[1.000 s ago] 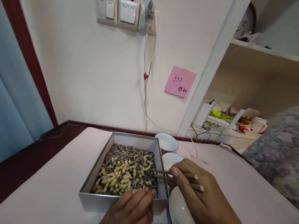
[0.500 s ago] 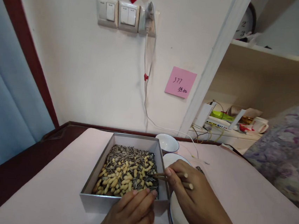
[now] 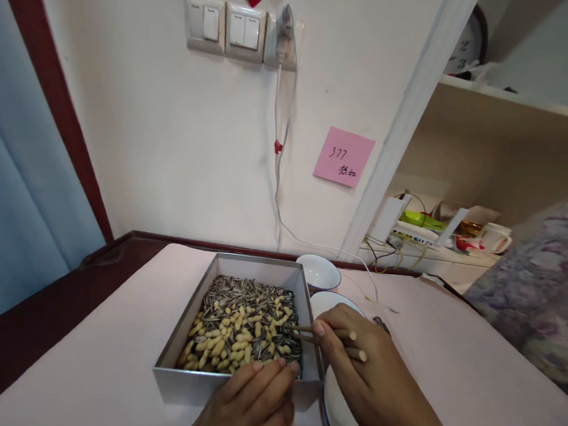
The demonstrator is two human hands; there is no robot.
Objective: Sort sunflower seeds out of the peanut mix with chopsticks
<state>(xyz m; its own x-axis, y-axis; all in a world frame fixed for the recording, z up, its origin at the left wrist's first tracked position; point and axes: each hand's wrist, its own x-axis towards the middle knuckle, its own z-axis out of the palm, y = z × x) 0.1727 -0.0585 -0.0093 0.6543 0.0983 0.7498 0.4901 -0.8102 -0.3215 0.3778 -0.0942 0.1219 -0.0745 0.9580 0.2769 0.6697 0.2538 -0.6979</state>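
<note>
A grey square box point(image 3: 184, 387) stands on the table with striped sunflower seeds point(image 3: 243, 293) towards its back and peanuts in the shell point(image 3: 218, 347) towards its front. My right hand point(image 3: 360, 361) is closed round a pair of wooden chopsticks point(image 3: 305, 336). Their tips reach over the box's right wall into the dark seeds; whether anything is pinched between them, I cannot tell. My left hand point(image 3: 253, 404) grips the near wall of the box, its fingertips hooked over the rim.
Right of the box are a white bowl point(image 3: 318, 272), a white dish point(image 3: 333, 302) and a blue-rimmed plate point(image 3: 345, 413) partly under my right hand. Some dark seeds point(image 3: 381, 323) lie beyond that hand. A white cable point(image 3: 311, 244) runs down the wall onto the table. Patterned cloth hangs at right.
Almost nothing differs. Both hands, the chopsticks and the box hold their places, with only a very slight shift of the whole view.
</note>
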